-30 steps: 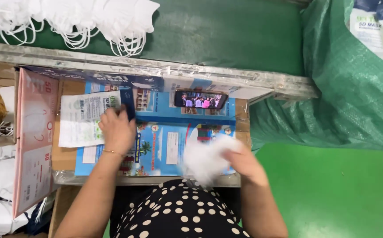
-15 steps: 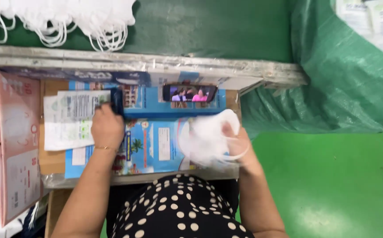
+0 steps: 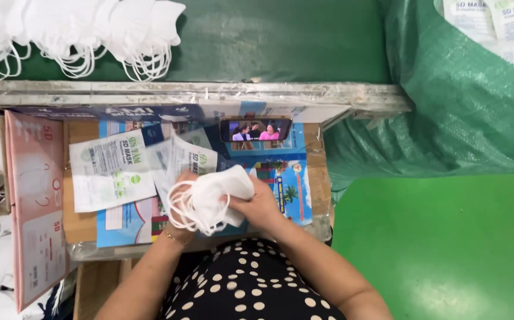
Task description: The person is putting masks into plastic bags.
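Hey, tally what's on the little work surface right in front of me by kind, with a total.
Bundle of white masks, held by both hands (left hand, right hand): 1
Printed mask pouches: 2
Phone showing a video: 1
Pink box: 1
Total: 5

White masks and a clear pouch at the lap edge

A small stack of white face masks point(image 3: 212, 195), folded flat, is bunched with its thin ear loops dangling in a tangle toward the left. Just behind it a clear printed pouch point(image 3: 189, 160) stands tilted, its lower end hidden, perhaps touching the stack.
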